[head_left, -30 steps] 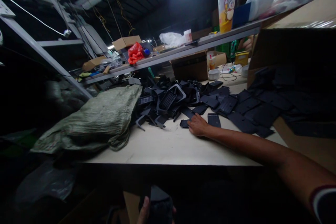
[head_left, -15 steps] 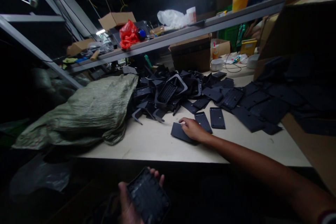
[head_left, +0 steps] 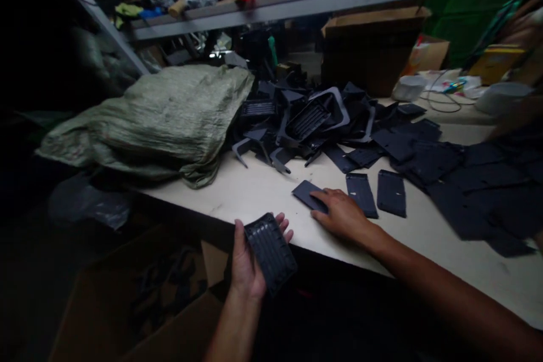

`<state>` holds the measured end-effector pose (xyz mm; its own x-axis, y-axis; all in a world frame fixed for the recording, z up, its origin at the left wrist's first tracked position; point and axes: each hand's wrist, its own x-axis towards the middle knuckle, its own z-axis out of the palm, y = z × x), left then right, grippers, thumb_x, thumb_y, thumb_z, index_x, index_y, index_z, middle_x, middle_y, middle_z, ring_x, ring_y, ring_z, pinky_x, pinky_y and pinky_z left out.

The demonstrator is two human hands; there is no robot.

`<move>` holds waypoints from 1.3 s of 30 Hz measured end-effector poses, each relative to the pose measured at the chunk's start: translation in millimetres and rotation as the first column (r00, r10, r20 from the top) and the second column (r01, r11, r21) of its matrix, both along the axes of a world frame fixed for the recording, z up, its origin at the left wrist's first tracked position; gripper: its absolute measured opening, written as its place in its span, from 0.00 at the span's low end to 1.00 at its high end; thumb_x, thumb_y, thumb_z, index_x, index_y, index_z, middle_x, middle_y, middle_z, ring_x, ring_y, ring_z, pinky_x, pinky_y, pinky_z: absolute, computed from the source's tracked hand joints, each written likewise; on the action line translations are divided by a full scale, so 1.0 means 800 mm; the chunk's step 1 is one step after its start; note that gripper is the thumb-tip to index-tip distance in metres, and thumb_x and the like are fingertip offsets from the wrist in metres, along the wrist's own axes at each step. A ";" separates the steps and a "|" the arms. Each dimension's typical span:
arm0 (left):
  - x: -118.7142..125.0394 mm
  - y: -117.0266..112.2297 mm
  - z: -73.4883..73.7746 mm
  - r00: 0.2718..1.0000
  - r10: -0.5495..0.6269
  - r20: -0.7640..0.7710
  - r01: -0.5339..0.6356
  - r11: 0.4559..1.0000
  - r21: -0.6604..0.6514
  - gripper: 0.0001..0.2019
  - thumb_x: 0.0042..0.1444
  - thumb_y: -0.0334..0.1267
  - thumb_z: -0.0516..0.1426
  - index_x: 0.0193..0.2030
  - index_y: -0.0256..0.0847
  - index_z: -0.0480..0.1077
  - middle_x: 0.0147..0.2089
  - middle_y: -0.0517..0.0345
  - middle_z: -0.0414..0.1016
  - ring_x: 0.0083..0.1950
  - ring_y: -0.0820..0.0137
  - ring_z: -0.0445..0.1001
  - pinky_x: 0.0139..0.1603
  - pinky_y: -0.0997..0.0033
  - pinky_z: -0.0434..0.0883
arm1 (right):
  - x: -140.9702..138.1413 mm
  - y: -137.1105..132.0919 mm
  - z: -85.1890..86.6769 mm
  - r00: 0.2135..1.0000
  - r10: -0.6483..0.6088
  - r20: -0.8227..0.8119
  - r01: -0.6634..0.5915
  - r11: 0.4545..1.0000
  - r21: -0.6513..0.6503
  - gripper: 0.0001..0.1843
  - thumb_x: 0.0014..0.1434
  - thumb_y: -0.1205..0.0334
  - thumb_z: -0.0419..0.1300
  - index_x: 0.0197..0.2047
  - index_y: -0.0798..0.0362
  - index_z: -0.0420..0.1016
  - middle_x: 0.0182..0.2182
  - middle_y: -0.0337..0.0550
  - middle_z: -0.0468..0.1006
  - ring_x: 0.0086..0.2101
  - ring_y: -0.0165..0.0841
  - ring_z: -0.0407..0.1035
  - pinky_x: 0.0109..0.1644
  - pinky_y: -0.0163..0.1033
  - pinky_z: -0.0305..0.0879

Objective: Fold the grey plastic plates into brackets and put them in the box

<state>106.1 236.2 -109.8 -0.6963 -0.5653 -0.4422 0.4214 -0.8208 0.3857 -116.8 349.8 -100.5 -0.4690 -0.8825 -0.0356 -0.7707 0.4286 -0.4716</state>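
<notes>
My left hand [head_left: 248,266] holds a black ribbed plastic cover [head_left: 271,254] just off the table's front edge, thumb on one side and fingertips round the other. On the tabletop, my right hand [head_left: 343,214] grips a flat black plastic panel [head_left: 306,193], its thumb at the near edge and its fingers over the top. Part of that panel is hidden under the hand. Right beside it lie two more panels, a nearer one [head_left: 362,194] and a farther one [head_left: 391,193], both with their inner sides up.
Black frame-shaped parts [head_left: 339,107] are heaped at the back, with a spread of flat panels [head_left: 462,181] to the right. A green woven sack [head_left: 161,119] covers the left end. Below the table stands an open carton [head_left: 102,305] containing dark parts. A shelf beam [head_left: 297,7] crosses above.
My left hand has risen with the ribbed cover towards the table edge. My right hand stays on the flat panel, with its fingers straighter. The view has tilted down and turned.
</notes>
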 end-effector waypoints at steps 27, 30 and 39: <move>-0.011 -0.003 -0.011 0.975 0.146 0.168 -0.126 0.984 -0.126 0.38 0.59 0.71 0.58 0.49 0.32 0.82 0.49 0.38 0.85 0.50 0.56 0.83 0.54 0.62 0.79 | 0.158 0.008 -0.011 0.947 0.258 0.192 -0.175 0.914 -0.365 0.33 0.70 0.52 0.62 0.75 0.45 0.65 0.68 0.55 0.70 0.64 0.52 0.69 0.66 0.59 0.72; -0.010 -0.003 -0.010 0.979 0.131 0.159 -0.112 0.986 -0.125 0.38 0.60 0.71 0.57 0.50 0.31 0.82 0.49 0.39 0.85 0.49 0.57 0.83 0.53 0.64 0.79 | 0.154 0.007 -0.006 0.936 0.276 0.219 -0.183 0.911 -0.370 0.32 0.70 0.52 0.62 0.74 0.46 0.66 0.67 0.55 0.71 0.64 0.50 0.70 0.66 0.57 0.72; -0.012 0.002 -0.006 0.974 0.185 0.128 -0.157 0.966 -0.205 0.35 0.63 0.66 0.57 0.47 0.29 0.83 0.51 0.37 0.84 0.58 0.56 0.80 0.64 0.64 0.73 | 0.160 0.014 -0.003 0.941 0.279 0.193 -0.207 0.922 -0.326 0.32 0.71 0.51 0.62 0.75 0.45 0.65 0.68 0.56 0.70 0.63 0.52 0.70 0.64 0.62 0.71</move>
